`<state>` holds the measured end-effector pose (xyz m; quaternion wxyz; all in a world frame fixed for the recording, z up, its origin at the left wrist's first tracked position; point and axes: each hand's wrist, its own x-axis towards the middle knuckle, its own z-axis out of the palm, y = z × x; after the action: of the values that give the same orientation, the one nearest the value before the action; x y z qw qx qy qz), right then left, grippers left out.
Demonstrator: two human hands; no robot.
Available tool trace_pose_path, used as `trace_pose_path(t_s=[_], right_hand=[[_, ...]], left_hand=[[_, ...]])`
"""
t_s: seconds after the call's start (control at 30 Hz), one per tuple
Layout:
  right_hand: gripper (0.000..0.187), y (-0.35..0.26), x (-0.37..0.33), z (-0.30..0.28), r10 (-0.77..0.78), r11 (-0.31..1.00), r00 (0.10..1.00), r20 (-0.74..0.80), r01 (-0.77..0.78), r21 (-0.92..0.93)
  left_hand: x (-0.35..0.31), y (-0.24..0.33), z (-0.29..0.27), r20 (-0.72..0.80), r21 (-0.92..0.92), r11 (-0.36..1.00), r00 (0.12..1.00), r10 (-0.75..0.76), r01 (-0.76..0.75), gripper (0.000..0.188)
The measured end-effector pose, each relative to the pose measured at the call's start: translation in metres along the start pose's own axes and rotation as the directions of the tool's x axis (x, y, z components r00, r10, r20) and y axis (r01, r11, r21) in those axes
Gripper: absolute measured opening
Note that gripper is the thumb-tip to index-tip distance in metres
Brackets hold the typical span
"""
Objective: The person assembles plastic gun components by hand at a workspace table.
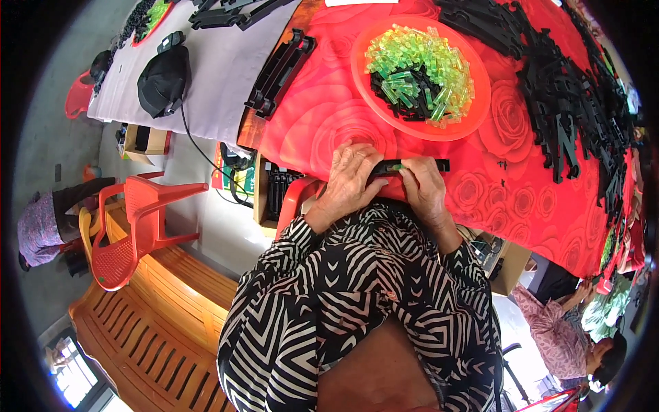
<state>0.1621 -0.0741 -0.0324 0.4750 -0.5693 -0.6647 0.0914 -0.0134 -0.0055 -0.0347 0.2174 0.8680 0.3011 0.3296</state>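
At the near edge of the red table, both hands hold a long black plastic part level in front of my body. My left hand grips its left end, with fingers over the far side and thumb below. My right hand pinches near its middle, and the part's right end sticks out past the fingers. A small greenish piece shows at the right thumb and fingertips, against the black part. Just beyond the hands stands a round red basin with many yellow-green clear tubes and small black pieces.
A longer black plastic frame lies at the table's left edge. Heaps of black parts cover the right side. A black cap rests on the grey-covered table. Red chair and wooden bench stand left; other people are at both sides.
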Motion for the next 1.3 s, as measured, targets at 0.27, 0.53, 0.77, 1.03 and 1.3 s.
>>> trace_pose_path(t_s=[0.27,0.53,0.77,1.03,1.3], right_hand=[[0.028,-0.001,0.000,0.001,-0.196,0.977,0.979,0.060,0.200,-0.079],[0.028,0.006,-0.004,0.008,-0.245,0.966,0.968,0.056,0.248,-0.065],[0.023,0.000,0.008,-0.002,-0.140,0.989,0.985,0.096,0.144,-0.036],[0.018,0.002,-0.001,-0.002,-0.062,0.993,0.998,0.028,0.064,-0.095],[0.017,0.001,-0.002,0.002,-0.020,1.000,1.000,-0.024,0.019,-0.015]], left_hand=[[0.000,0.001,0.010,-0.083,-0.032,0.998,0.995,0.051,-0.054,0.021],[0.002,0.003,0.014,-0.072,-0.044,0.998,0.996,-0.051,0.047,0.012],[0.007,-0.001,0.004,0.031,-0.127,0.987,0.995,-0.098,0.101,0.015],[0.024,0.000,0.017,0.088,-0.121,0.992,0.995,0.049,-0.039,0.020],[0.017,0.004,0.021,-0.017,-0.134,0.991,1.000,0.002,-0.004,0.020]])
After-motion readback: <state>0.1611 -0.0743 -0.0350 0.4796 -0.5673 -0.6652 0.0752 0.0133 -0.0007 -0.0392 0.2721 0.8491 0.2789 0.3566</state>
